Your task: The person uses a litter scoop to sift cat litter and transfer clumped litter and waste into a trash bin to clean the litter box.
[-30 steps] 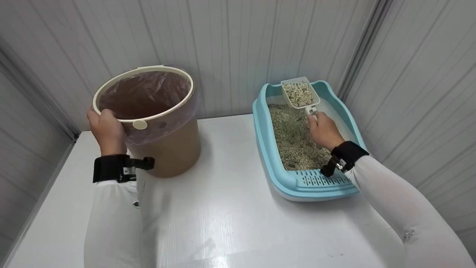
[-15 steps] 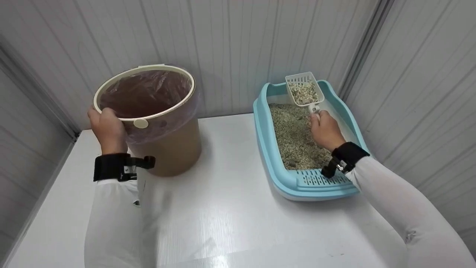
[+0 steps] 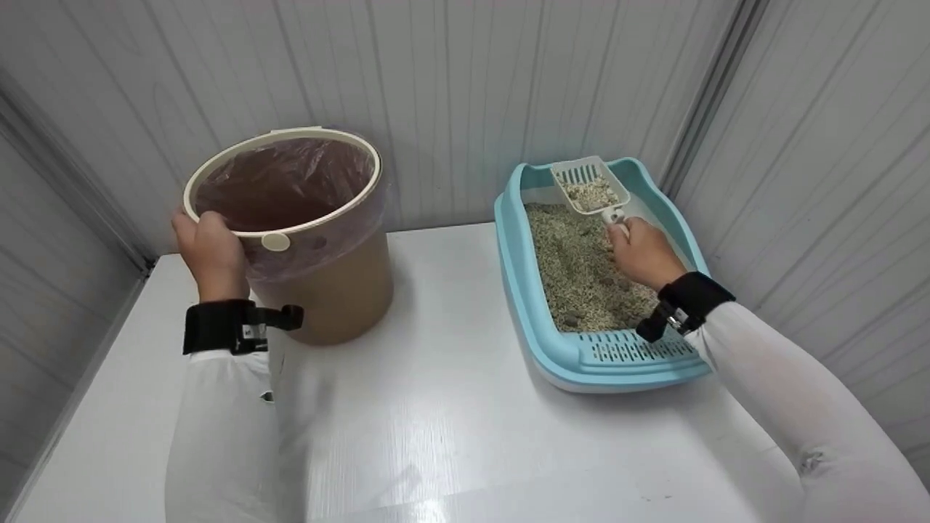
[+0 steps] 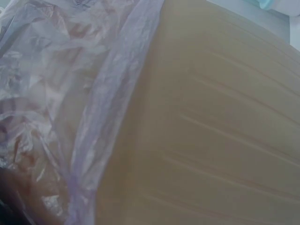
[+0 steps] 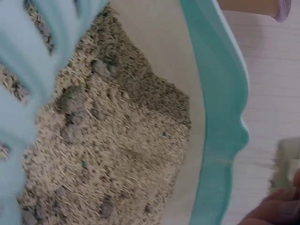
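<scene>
Two bare hands at work over a white worktop [image 3: 450, 407] set against grey panelled walls. Left hand [image 3: 211, 254] on the near rim of a tan round plastic bin [image 3: 341, 290] lined with a translucent pinkish bag [image 3: 283, 185], fingers curled over the cream rim ring and clamped on it; bin upright at the left rear of the worktop, its ribbed side and crumpled liner filling the left wrist view [image 4: 211, 131]. Right hand [image 3: 643, 254] inside a light blue plastic litter tray [image 3: 519, 290] at the right rear, fingers wrapped tight round the handle of a white slotted plastic scoop [image 3: 590, 187]. Scoop raised above the far end of the tray, tilted, slotted front wall uppermost, a small load of pale granules in its bowl. Beige-grey cat litter [image 3: 574, 269] spread across the tray floor, darker clumps scattered in it, shown close in the right wrist view [image 5: 108, 154] beside the tray's turquoise wall [image 5: 220, 117]. Perforated blue step [image 3: 625, 349] at the near end of the tray. Black wrist straps and white sleeves on both arms. Bin and tray well apart, bare worktop between.
</scene>
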`<state>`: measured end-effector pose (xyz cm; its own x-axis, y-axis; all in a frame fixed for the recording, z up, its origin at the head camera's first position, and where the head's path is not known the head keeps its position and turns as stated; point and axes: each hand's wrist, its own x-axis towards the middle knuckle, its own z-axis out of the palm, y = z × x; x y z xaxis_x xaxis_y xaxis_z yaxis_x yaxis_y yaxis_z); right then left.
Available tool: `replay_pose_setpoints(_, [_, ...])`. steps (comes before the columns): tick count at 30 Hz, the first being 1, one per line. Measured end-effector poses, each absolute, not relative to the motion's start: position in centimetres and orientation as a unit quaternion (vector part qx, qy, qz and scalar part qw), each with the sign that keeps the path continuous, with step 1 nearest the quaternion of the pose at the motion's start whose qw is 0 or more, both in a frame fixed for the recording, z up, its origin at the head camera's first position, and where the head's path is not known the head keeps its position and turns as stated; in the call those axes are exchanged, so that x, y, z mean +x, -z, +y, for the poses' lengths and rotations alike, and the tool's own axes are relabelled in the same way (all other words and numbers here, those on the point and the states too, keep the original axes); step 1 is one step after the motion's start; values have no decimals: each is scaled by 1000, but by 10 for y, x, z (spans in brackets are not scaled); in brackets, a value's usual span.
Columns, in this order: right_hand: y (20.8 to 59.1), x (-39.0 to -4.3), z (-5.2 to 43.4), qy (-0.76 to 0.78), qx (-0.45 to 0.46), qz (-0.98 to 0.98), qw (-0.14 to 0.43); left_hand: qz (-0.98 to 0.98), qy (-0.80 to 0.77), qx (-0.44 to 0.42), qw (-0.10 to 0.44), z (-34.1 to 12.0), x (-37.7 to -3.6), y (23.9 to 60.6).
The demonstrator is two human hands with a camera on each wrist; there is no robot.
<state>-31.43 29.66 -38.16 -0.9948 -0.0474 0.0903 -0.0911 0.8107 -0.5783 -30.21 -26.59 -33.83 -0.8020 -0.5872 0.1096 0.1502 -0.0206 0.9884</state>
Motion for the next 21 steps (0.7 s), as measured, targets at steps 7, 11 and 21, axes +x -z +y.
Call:
replay_pose_setpoints(7, [370,-316,307,-248,46,-968,3,-649,692,174,264,-267,-302,338])
replay_pose_setpoints(11, [369,-314,309,-209,46,-977,10,-650,692,176,259,-267,-302,337])
replay_pose_setpoints(21, [374,-309,308,-154,46,-984,84,-657,689,183,246,-268,-302,336])
